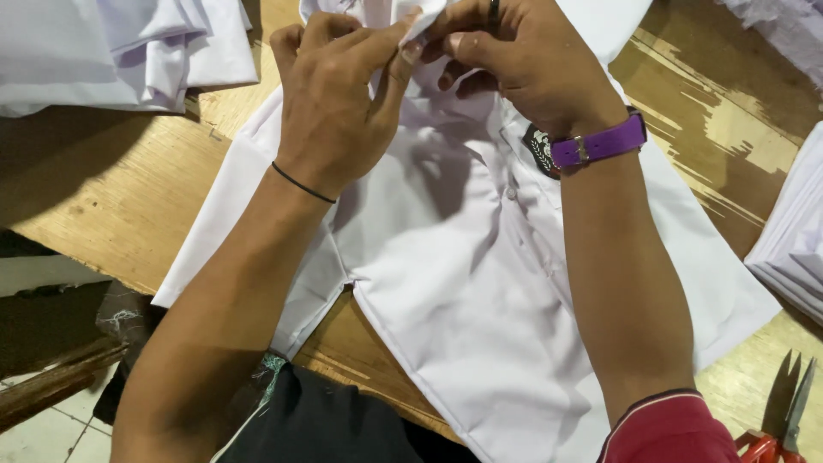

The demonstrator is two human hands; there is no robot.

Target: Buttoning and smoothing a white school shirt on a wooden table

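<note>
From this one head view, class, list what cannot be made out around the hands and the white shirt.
- Shirt collar: hidden by the left hand and right hand pinching the fabric, and cut by the top edge.
- Chest badge: half covered by the purple watch strap.
- Scissors: handles cut by the bottom edge.
- Folded white stack: cut by the right edge.

Bare wood table (111,197) free at left; shirt stacks (129,51) top-left, right; scissors (784,420) btm-right.
</note>
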